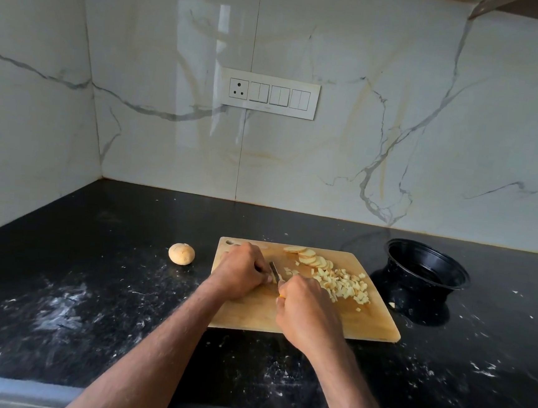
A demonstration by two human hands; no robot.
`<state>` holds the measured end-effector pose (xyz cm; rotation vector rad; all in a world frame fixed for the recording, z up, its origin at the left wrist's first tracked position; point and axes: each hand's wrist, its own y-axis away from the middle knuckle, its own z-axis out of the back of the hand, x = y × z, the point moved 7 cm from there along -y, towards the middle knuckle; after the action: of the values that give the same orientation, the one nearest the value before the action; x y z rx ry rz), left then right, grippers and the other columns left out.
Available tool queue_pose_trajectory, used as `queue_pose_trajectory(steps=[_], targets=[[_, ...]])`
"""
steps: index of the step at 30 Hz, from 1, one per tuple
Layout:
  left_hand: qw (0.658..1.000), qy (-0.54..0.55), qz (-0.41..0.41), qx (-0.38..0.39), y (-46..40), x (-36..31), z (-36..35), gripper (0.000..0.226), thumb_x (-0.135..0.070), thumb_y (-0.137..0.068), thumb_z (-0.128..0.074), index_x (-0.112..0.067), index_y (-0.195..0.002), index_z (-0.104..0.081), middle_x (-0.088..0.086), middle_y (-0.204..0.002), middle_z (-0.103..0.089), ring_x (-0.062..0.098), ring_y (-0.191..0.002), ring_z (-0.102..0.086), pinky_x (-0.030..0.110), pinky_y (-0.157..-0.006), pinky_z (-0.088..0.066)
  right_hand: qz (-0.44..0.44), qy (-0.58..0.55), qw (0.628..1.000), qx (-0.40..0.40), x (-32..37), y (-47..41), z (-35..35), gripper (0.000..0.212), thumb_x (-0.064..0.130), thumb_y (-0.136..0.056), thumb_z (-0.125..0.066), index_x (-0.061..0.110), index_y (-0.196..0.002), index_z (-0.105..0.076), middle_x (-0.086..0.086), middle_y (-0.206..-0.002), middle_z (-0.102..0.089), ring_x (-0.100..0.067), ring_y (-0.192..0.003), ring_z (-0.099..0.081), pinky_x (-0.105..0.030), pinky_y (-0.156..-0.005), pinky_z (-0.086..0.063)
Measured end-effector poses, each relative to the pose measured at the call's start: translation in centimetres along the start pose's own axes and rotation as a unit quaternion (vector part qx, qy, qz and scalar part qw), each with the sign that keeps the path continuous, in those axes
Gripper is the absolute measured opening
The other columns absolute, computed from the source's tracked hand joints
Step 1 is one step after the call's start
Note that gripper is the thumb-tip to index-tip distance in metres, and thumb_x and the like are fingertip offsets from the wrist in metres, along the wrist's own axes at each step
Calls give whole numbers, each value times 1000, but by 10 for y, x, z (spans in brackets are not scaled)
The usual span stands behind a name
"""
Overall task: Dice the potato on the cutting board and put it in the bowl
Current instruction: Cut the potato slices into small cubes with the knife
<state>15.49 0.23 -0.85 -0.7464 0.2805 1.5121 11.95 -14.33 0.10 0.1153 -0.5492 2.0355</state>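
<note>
Midway through dicing: right hand (308, 314) grips the knife (275, 271); left hand (241, 271), fingers curled, holds a potato piece on the cutting board (364, 323). Cubes (345, 285) are piled beside uncut slices (308, 257); the bowl (426, 269) appears empty.

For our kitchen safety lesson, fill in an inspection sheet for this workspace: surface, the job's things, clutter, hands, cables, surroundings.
Surface: black counter smeared with white residue and crumbs.
Job's things: cutting board carries uncut potato slices at the back and a pile of potato dice; black bowl to its right looks empty.
Clutter: whole potato left of the board; one stray dice piece by the bowl.
Hands: left hand holds down the piece being cut, which is hidden; right hand grips the knife.
Cables: nothing seen.
Surroundings: marble-look wall, switch panel.
</note>
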Motion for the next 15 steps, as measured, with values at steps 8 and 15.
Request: queue_pose_trajectory(steps=[8,15], targets=[[1000,-8,-12,8,2,-3,1,7,-16,-85,-79,-16,-91,-83,-12,-88,-66,9,-89,-63,27,-81,-54,-14,-10,1000,17,-2,-9,-5,20,22,-98,-63,16,-115,-70,0,-105,-71,-15,-85,-66,-27,-66,-55],[1000,-3,-3,-13,7,-5,1,5,-18,-85,-78,-18,-87,-83,-11,-86,-67,9,-87,-62,32,-84,-54,2,24,999,27,7,-13,-7,14,18,-96,-64,15,-108,-71,-3,-99,-67,-20,-85,-66,-34,-75,-60]])
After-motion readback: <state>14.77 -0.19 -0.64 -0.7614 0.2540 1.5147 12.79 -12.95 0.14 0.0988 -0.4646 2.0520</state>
